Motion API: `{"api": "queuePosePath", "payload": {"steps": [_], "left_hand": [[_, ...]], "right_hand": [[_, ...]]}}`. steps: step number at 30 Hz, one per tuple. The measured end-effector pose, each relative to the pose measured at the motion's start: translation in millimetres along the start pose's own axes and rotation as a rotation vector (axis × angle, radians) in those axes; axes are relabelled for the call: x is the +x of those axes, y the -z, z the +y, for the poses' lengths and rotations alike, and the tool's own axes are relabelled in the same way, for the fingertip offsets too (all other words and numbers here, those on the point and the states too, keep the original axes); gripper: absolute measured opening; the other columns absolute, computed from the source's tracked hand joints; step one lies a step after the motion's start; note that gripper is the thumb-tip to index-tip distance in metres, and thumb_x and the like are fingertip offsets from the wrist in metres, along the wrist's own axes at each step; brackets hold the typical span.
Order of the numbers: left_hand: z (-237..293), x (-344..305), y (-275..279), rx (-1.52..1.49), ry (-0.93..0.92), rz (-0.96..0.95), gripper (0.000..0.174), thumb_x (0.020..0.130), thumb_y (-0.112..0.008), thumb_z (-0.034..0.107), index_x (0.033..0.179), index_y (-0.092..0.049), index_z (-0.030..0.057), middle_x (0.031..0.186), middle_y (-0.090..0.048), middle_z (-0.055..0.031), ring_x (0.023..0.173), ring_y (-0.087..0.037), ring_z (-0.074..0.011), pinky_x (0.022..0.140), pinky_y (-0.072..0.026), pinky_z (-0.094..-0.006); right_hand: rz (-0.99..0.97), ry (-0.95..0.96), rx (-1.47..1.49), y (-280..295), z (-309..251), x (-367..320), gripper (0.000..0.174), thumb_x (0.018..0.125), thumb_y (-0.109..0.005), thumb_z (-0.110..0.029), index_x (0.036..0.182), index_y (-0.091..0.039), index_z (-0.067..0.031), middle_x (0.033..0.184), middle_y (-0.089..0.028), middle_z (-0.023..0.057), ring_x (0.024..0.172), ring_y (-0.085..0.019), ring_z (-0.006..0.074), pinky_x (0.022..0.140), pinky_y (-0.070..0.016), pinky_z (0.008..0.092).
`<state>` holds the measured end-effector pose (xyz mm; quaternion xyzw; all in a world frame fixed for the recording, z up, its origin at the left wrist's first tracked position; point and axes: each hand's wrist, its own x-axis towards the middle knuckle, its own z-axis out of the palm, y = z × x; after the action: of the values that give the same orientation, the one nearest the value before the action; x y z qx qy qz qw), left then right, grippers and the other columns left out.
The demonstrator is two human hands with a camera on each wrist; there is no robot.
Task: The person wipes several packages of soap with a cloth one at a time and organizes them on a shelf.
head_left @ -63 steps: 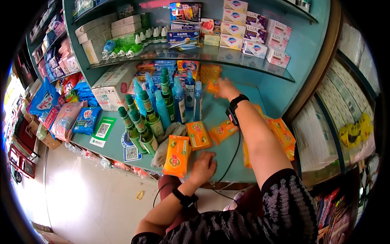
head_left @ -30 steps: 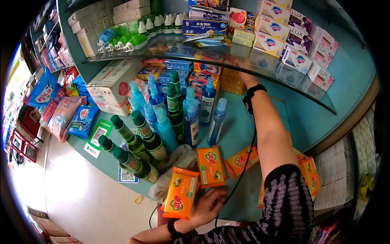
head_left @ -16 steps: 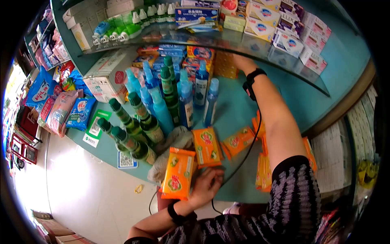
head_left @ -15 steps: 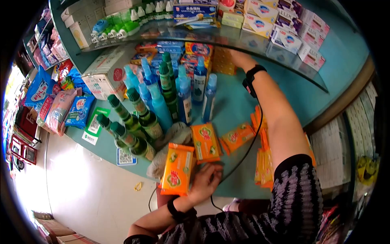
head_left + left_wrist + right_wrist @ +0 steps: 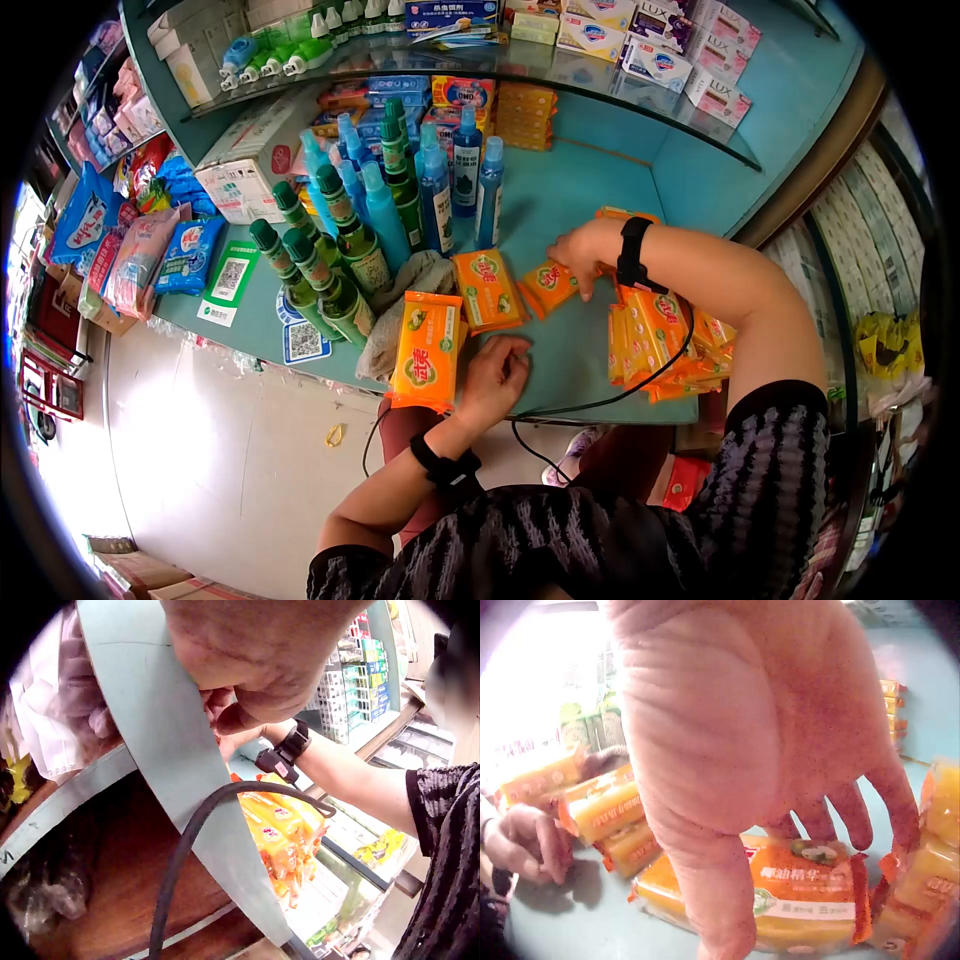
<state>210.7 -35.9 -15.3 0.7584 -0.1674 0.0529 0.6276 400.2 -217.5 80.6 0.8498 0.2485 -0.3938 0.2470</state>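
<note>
My right hand [image 5: 575, 250] reaches over a small orange soap pack [image 5: 548, 287] lying on the teal counter [image 5: 565, 195]. In the right wrist view its fingers spread, straight, just above that soap pack [image 5: 810, 896], gripping nothing. My left hand [image 5: 497, 362] rests on the counter near the front edge with loosely curled fingers, holding nothing. It lies beside a larger orange pack [image 5: 425, 350]. Another orange pack [image 5: 487, 290] lies between the two hands. A pile of orange packs [image 5: 655, 335] stands under my right forearm.
Green bottles [image 5: 330, 270] and blue spray bottles [image 5: 440, 190] crowd the counter's left and back. A grey cloth [image 5: 385, 340] lies by the bottles. A glass shelf [image 5: 600, 80] with boxed soaps overhangs the back. A black cable [image 5: 600, 400] runs along the front edge.
My right hand has drawn back from under the glass shelf to the loose orange packs near the front. The left hand has stayed by the large orange pack.
</note>
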Motion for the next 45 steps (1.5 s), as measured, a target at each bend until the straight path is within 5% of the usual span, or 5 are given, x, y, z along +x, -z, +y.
{"api": "queuePosePath", "payload": {"steps": [15,25,30,38,45], "left_hand": [[1.4,-0.3,0.8,0.007,-0.006,0.004,0.015,0.085,-0.056,0.003,0.100,-0.060,0.0003,0.087,-0.056,-0.0076,0.073,-0.055,-0.0160,0.063,-0.0434,-0.0261],[-4.5,0.1,2.4,-0.037,-0.008,-0.023,0.015,0.086,-0.057,0.003,0.101,-0.058,0.0015,0.085,-0.054,-0.0084,0.067,-0.053,-0.0153,0.057,-0.0415,-0.0256],[4.8,1.6,6.9,-0.052,0.059,-0.045,0.015,0.086,-0.058,0.003,0.101,-0.059,0.0016,0.084,-0.054,-0.0066,0.069,-0.053,-0.0142,0.061,-0.0425,-0.0249],[10.7,6.4,10.8,-0.075,0.137,-0.078,0.016,0.087,-0.057,0.004,0.102,-0.061,0.0011,0.082,-0.053,-0.0061,0.065,-0.051,-0.0100,0.058,-0.0409,-0.0232],[7.2,4.7,9.7,-0.095,0.168,-0.098,0.018,0.087,-0.057,0.005,0.104,-0.060,0.0004,0.085,-0.053,-0.0070,0.066,-0.053,-0.0112,0.058,-0.0421,-0.0240]], "right_hand": [[0.160,-0.172,0.288,81.6,37.2,-39.0,0.066,0.070,-0.069,-0.040,0.116,-0.052,0.0044,0.103,-0.063,0.0217,0.091,-0.062,0.0343,0.076,-0.0496,0.0424],[1.410,-0.199,0.276,102.4,135.1,47.3,0.062,0.083,-0.056,-0.035,0.129,-0.044,0.0046,0.118,-0.055,0.0279,0.107,-0.055,0.0419,0.094,-0.0445,0.0432],[1.338,-0.388,0.311,138.1,159.0,66.7,0.035,0.088,-0.051,-0.027,0.107,-0.058,0.0011,0.093,-0.063,0.0275,0.087,-0.062,0.0411,0.074,-0.0502,0.0471],[0.950,-0.619,0.054,157.0,159.9,73.6,0.043,0.092,-0.043,-0.032,0.133,-0.048,-0.0213,0.138,-0.044,0.0151,0.124,-0.045,0.0349,0.106,-0.0309,0.0555],[1.380,-0.686,0.096,137.9,207.0,131.7,0.021,0.083,-0.059,-0.016,0.098,-0.063,-0.0023,0.105,-0.062,0.0230,0.093,-0.062,0.0387,0.080,-0.0500,0.0475]]}}
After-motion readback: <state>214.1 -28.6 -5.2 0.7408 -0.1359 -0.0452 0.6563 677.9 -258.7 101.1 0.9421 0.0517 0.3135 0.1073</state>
